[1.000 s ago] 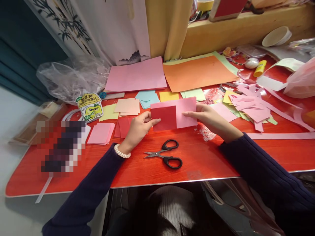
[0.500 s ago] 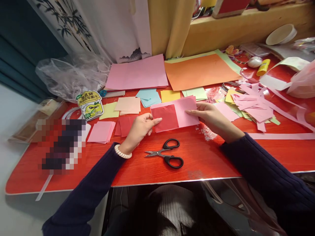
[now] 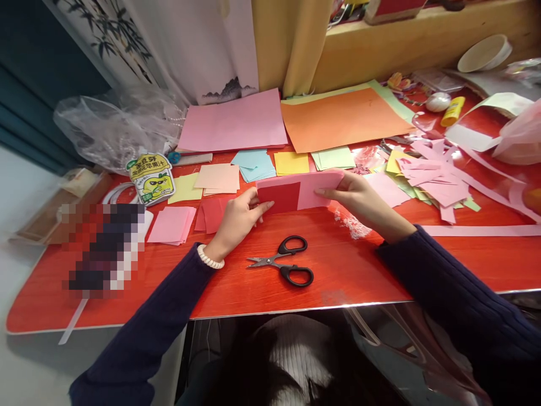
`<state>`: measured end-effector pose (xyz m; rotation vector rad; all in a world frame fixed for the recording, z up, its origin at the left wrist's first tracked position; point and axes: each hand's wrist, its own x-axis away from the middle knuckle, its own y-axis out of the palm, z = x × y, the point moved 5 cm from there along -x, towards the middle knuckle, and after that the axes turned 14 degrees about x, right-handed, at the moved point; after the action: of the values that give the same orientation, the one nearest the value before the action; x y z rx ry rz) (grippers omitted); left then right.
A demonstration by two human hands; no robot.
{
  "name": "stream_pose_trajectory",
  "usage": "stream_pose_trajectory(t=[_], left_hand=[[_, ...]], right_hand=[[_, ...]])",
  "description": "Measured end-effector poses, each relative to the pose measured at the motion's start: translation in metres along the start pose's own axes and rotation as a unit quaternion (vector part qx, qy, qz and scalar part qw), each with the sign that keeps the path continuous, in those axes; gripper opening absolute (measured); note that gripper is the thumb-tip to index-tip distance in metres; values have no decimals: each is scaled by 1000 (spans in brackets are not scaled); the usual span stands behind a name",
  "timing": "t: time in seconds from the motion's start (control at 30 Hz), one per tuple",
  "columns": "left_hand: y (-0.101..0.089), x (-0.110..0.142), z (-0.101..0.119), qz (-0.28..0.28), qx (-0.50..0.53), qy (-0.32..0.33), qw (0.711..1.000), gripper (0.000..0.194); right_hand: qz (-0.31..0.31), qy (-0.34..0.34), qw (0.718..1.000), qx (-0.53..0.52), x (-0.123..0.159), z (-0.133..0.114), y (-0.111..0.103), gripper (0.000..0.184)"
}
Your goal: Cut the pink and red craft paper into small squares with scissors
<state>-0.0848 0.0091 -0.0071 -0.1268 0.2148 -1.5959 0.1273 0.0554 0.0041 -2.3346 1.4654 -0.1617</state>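
Note:
Between my hands a pink paper strip [image 3: 318,187] is held up off the table, tilted so that it looks narrow. A red paper square [image 3: 282,197] lies flat against its left part. My left hand [image 3: 242,219] pinches the red square and the strip together at the left edge, thumb in front. At the other end, my right hand [image 3: 353,194] grips the pink strip, its thumb on the near face. Black-handled scissors [image 3: 276,260] lie on the table below the paper, blades slightly apart and pointing left.
Small stacks of pink squares [image 3: 172,224], red squares [image 3: 211,214] and blue squares [image 3: 255,166] lie around my hands. Large pink sheets [image 3: 236,121] and an orange sheet [image 3: 342,119] are behind. Pink scraps [image 3: 439,180] heap up at right. A yellow-green pouch [image 3: 153,179] stands left.
The pink strip and red square have tipped, so they look shorter from top to bottom. Both hands keep their hold, and the scissors stay on the table.

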Motion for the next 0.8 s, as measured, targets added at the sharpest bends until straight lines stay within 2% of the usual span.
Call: stream_pose_trajectory(t=[0.3,0.57,0.67,0.8], left_hand=[[-1,0,-1,10,-20,6,1000,16],[-2,1,4,29,-41,27,998,22],[-3,1,10,29,14,28,999,22],[-4,0,10,27,131,-18,991,16]], right_hand=[[-18,-6,1000,-15,-1,0,4,24],[-1,9,1000,-14,-1,4,3,22],[-3,14,999,-48,-1,2,2,25],[-18,40,993,-113,-1,-2,1,25]])
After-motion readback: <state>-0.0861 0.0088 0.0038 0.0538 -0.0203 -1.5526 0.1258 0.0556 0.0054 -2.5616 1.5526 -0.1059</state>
